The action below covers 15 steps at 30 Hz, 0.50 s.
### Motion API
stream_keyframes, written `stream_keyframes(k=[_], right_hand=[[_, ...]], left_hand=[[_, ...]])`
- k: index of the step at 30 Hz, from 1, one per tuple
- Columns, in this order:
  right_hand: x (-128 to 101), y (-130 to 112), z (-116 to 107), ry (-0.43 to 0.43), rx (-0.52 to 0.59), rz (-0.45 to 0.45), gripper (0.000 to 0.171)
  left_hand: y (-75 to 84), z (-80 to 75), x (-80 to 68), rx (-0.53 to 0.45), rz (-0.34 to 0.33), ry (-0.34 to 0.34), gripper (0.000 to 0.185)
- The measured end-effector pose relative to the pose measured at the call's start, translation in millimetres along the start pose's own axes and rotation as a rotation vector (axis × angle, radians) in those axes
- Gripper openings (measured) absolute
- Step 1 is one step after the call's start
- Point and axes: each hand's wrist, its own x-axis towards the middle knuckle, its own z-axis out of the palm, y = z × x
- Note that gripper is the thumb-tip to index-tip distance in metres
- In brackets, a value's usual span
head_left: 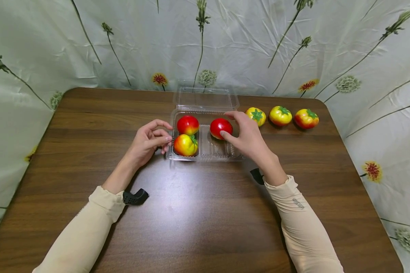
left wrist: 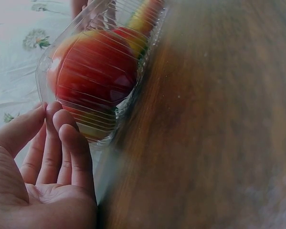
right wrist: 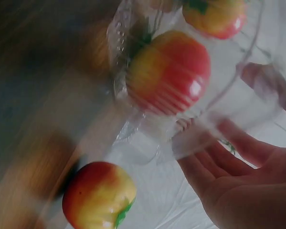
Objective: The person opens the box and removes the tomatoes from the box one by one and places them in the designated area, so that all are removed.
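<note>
A clear plastic clamshell box (head_left: 205, 156) lies on the table with its lid raised at the back. Its left compartment holds a red tomato (head_left: 187, 124) and, in front, a yellow-red tomato (head_left: 186, 145); they look like toys. Another red tomato (head_left: 220, 128) sits in the right compartment. My left hand (head_left: 149, 141) pinches the box's left rim between thumb and forefinger, as the left wrist view shows. Over the right compartment, my right hand (head_left: 248, 137) has thumb and fingers spread around the red tomato. The right wrist view shows a gap between these fingers (right wrist: 238, 143) and the tomato (right wrist: 169, 74).
Behind my right hand, three yellow-red tomatoes with green tops stand in a row: a left one (head_left: 256, 115), a middle one (head_left: 280, 116) and a right one (head_left: 306, 118). A flower-patterned curtain (head_left: 136, 41) hangs behind the brown wooden table (head_left: 191, 223).
</note>
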Motion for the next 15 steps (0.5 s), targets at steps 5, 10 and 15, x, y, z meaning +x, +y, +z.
stream_keyframes(k=[5,10,15], right_hand=[[3,-3,7,-0.018,-0.021,-0.033,0.055],[3,-4,12,-0.057,-0.035,-0.036,0.058],[2,-6,16,-0.129,-0.047,-0.055,0.060]], left_hand=[[-0.8,0.2,0.6,-0.015,-0.001,-0.005,0.025],[-0.8,-0.3,0.9,-0.007,-0.005,0.000,0.025],[-0.2,-1.5,0.6,0.001,-0.009,-0.001,0.025]])
